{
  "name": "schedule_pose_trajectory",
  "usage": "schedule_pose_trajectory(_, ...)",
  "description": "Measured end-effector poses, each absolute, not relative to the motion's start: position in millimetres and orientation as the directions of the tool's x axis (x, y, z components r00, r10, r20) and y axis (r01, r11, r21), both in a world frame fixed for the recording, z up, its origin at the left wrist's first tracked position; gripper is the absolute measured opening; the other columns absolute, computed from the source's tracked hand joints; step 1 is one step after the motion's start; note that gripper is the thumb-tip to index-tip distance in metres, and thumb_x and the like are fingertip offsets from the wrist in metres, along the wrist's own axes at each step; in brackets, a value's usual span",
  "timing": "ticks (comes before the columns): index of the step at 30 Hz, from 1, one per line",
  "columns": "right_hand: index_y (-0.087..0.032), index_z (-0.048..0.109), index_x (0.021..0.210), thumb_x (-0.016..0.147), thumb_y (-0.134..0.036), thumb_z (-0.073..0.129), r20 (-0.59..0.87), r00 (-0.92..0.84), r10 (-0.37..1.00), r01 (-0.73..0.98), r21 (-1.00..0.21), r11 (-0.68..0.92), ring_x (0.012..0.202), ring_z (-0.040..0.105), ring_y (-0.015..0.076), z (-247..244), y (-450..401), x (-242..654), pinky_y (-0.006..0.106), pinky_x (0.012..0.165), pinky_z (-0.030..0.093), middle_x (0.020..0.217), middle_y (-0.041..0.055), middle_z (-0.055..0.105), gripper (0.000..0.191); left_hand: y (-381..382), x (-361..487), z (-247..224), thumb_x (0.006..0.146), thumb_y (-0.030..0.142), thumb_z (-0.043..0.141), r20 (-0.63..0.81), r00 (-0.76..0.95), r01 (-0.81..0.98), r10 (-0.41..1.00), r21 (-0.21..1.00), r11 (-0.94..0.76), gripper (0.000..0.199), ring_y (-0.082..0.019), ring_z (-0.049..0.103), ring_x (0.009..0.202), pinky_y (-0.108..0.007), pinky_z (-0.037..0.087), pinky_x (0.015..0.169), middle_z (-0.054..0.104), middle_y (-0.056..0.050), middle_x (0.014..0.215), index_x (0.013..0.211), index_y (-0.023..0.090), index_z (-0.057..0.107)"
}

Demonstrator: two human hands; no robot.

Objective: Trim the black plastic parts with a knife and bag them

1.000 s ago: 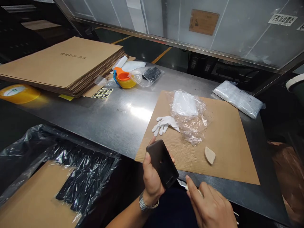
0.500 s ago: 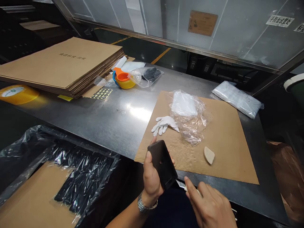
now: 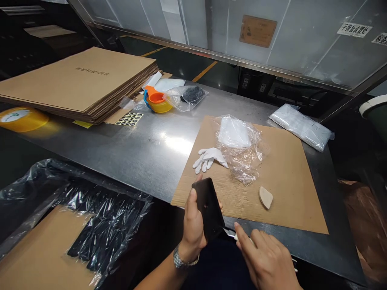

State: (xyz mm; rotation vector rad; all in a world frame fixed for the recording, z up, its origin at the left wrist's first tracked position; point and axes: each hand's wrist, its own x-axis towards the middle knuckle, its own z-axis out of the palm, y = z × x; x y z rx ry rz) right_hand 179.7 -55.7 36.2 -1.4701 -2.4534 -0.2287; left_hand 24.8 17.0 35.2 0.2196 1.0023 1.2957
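Note:
A flat black rectangular part (image 3: 209, 209) is held tilted in my left hand (image 3: 194, 223), thumb along its left edge and fingertips showing at its right side. My right hand (image 3: 266, 253) is closed round the pale handle of a small knife (image 3: 230, 233), whose blade meets the part's lower right edge. Beyond the hands, a cardboard sheet (image 3: 293, 181) lies on the metal table. On it rest a white glove (image 3: 210, 158), a crumpled clear bag (image 3: 246, 161) with white contents, and a beige wedge-shaped piece (image 3: 266, 197).
Stacked cardboard (image 3: 75, 80), a yellow tape roll (image 3: 22, 119), nested coloured cups (image 3: 159, 101) and a label sheet (image 3: 130, 119) are at the left. A plastic-wrapped pack (image 3: 302, 126) lies back right. A lined box (image 3: 45, 249) with bagged black items stands lower left.
The black part has turned slightly more upright in my left hand. The knife blade is now against its lower right edge, and my right hand has shifted slightly.

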Motion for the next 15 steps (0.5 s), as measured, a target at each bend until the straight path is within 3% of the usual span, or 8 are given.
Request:
schedule_pose_trajectory(5, -0.014, 0.06, 0.096, 0.096, -0.02, 0.031, 0.319, -0.427, 0.846, 0.86, -0.146, 0.489, 0.043, 0.05, 0.0103, 39.5, -51.2, 180.4, 0.027, 0.049, 0.025, 0.052, -0.0033, 0.053, 0.029, 20.1, 22.4, 32.4, 0.083, 0.05, 0.045, -0.538, 0.019, -0.695, 0.843, 0.599, 0.398, 0.054, -0.012, 0.054, 0.05, -0.023, 0.046, 0.045, 0.059, 0.0, 0.071, 0.133, 0.03, 0.036)
schedule_pose_trajectory(9, -0.019, 0.054, 0.075, 0.097, -0.022, 0.027, 0.261, -0.42, 0.87, 0.87, -0.157, 0.467, 0.037, 0.045, 0.0108, 42.1, -49.0, 178.3, 0.028, 0.047, 0.021, 0.046, -0.0057, 0.049, 0.035, 19.2, 21.9, 29.9, 0.078, 0.052, 0.052, -0.563, 0.026, -0.681, 0.826, 0.595, 0.427, 0.06, -0.012, 0.056, 0.049, -0.023, 0.047, 0.044, 0.059, 0.0, 0.07, 0.13, 0.022, 0.042)
schedule_pose_trajectory(15, -0.021, 0.049, 0.072, 0.098, -0.022, 0.023, 0.216, -0.446, 0.869, 0.872, -0.116, 0.476, 0.035, 0.046, 0.0115, 43.7, -49.8, 176.8, 0.028, 0.046, 0.02, 0.044, -0.0061, 0.049, 0.036, 17.6, 20.4, 30.5, 0.078, 0.053, 0.053, -0.564, 0.063, -0.667, 0.823, 0.59, 0.455, 0.061, -0.013, 0.057, 0.049, -0.025, 0.049, 0.047, 0.059, 0.001, 0.068, 0.129, 0.021, 0.043)
